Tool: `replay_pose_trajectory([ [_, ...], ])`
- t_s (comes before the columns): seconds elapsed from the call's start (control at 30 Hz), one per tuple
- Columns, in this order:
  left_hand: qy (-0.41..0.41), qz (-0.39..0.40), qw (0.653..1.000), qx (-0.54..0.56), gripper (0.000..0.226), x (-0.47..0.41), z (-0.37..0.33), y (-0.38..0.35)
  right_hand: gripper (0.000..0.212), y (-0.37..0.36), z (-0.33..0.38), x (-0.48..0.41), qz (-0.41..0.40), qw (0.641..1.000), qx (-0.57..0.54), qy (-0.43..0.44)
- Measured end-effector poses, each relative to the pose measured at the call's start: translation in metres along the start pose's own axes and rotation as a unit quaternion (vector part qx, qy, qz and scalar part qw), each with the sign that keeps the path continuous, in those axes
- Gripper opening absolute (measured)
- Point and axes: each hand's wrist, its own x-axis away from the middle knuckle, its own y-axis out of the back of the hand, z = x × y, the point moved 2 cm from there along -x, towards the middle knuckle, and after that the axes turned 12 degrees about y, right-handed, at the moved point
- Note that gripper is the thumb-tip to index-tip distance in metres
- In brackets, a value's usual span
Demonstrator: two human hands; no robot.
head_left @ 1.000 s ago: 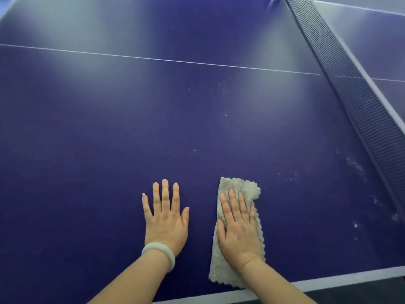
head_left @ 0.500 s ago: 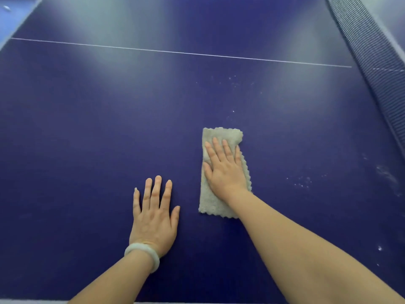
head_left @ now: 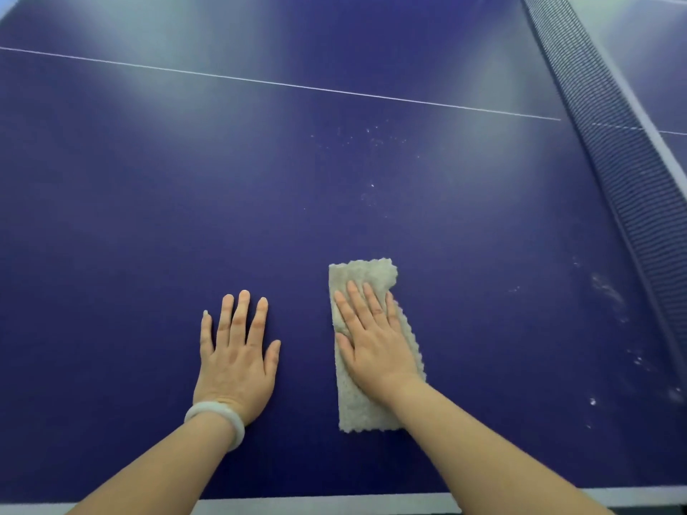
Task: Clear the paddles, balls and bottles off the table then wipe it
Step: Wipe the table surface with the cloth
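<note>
Gleaming under light glare, the dusty blue table (head_left: 148, 217) bears both hands' flat fingers, the right hand (head_left: 375, 347) pressing a cloth (head_left: 362, 403).

On the table (head_left: 148, 224) the right hand (head_left: 375, 343) lies flat on the cloth (head_left: 360, 407), which reaches beyond its fingertips and back past the wrist. The left hand (head_left: 236, 360) rests flat to its left, apart. The net (head_left: 609, 143) runs far right of both, specks (head_left: 609, 291) between.
</note>
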Motion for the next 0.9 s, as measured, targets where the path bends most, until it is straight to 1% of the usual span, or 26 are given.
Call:
replay_pose_trajectory([
  [0.03, -0.001, -0.002, 1.000, 0.003, 0.067, 0.000, 0.000, -0.001, 0.061, 0.004, -0.015, 0.002, 0.004, 0.999, 0.006, 0.048],
  [0.07, 0.000, -0.004, 1.000, 0.005, 0.067, -0.001, 0.000, -0.002, 0.060, 0.007, -0.035, 0.008, 0.006, 0.998, 0.014, 0.058],
  [0.1, 0.001, -0.005, 1.000, 0.006, 0.067, -0.001, 0.000, -0.002, 0.061, 0.008, -0.058, 0.015, 0.002, 1.000, 0.020, 0.021],
  [0.13, 0.002, -0.005, 1.000, 0.005, 0.068, -0.001, 0.000, -0.002, 0.061, 0.010, -0.083, 0.024, -0.004, 0.998, 0.017, -0.055],
  [0.17, 0.002, -0.004, 1.000, 0.004, 0.068, -0.001, -0.001, -0.003, 0.062, 0.013, -0.104, 0.032, -0.011, 0.988, 0.006, -0.155],
  [0.2, 0.002, -0.002, 1.000, 0.004, 0.068, -0.001, -0.001, -0.003, 0.061, 0.015, -0.118, 0.039, -0.015, 0.968, -0.006, -0.249],
  [0.23, 0.003, -0.002, 1.000, 0.006, 0.068, -0.001, -0.001, -0.003, 0.061, 0.016, -0.121, 0.042, -0.021, 0.947, -0.015, -0.322],
  [0.27, 0.004, -0.003, 1.000, 0.007, 0.068, -0.001, -0.001, -0.002, 0.061, 0.015, -0.115, 0.040, -0.027, 0.929, -0.020, -0.369],
  [0.3, 0.004, -0.004, 1.000, 0.007, 0.068, 0.000, -0.001, -0.002, 0.062, 0.014, -0.103, 0.033, -0.037, 0.919, -0.026, -0.392],
  [0.33, 0.004, -0.003, 1.000, 0.006, 0.068, -0.001, -0.001, -0.002, 0.063, 0.012, -0.085, 0.025, -0.044, 0.920, -0.030, -0.389],
  [0.37, 0.003, -0.002, 1.000, 0.005, 0.068, 0.000, -0.001, -0.002, 0.065, 0.009, -0.065, 0.018, -0.046, 0.931, -0.029, -0.360],
  [0.4, 0.003, -0.002, 1.000, 0.005, 0.068, 0.000, -0.001, -0.002, 0.065, 0.006, -0.042, 0.013, -0.040, 0.952, -0.022, -0.302],
  [0.47, 0.003, -0.003, 1.000, 0.003, 0.068, -0.001, 0.000, -0.002, 0.064, 0.001, 0.000, 0.018, -0.014, 0.991, -0.015, -0.134],
  [0.5, 0.004, -0.004, 1.000, 0.001, 0.068, -0.001, 0.000, -0.002, 0.063, -0.001, 0.011, 0.028, -0.004, 0.998, -0.012, -0.054],
  [0.53, 0.004, -0.004, 1.000, 0.000, 0.068, -0.001, 0.000, -0.002, 0.063, -0.002, 0.010, 0.041, 0.000, 1.000, -0.008, 0.007],
  [0.57, 0.004, -0.003, 1.000, 0.000, 0.068, -0.001, 0.000, -0.003, 0.063, -0.003, 0.000, 0.055, 0.004, 0.999, -0.005, 0.037],
  [0.6, 0.004, -0.004, 1.000, 0.001, 0.068, -0.001, -0.001, -0.003, 0.063, -0.005, -0.016, 0.069, 0.005, 1.000, 0.005, 0.030],
  [0.63, 0.003, -0.006, 1.000, 0.003, 0.068, -0.001, 0.000, -0.003, 0.063, -0.005, -0.036, 0.080, -0.002, 1.000, 0.020, -0.011],
  [0.67, 0.003, -0.007, 1.000, 0.004, 0.068, -0.001, 0.000, -0.003, 0.062, -0.004, -0.057, 0.089, -0.014, 0.996, 0.029, -0.081],
  [0.7, 0.002, -0.007, 1.000, 0.005, 0.068, -0.001, 0.000, -0.003, 0.062, -0.001, -0.076, 0.096, -0.024, 0.985, 0.022, -0.169],
  [0.77, 0.003, -0.010, 1.000, 0.008, 0.068, -0.001, 0.000, -0.003, 0.061, 0.003, -0.098, 0.092, -0.025, 0.942, -0.013, -0.334],
  [0.8, 0.003, -0.012, 1.000, 0.008, 0.068, -0.001, -0.001, -0.004, 0.061, 0.006, -0.098, 0.083, -0.039, 0.917, -0.031, -0.395],
  [0.83, 0.002, -0.012, 1.000, 0.008, 0.068, -0.001, 0.000, -0.004, 0.062, 0.008, -0.092, 0.071, -0.056, 0.895, -0.049, -0.440],
  [0.87, 0.001, -0.013, 1.000, 0.008, 0.068, -0.001, 0.000, -0.005, 0.063, 0.009, -0.082, 0.060, -0.066, 0.883, -0.062, -0.460],
  [0.9, 0.001, -0.016, 1.000, 0.009, 0.068, -0.001, 0.000, -0.005, 0.063, 0.008, -0.067, 0.050, -0.065, 0.889, -0.064, -0.448],
])
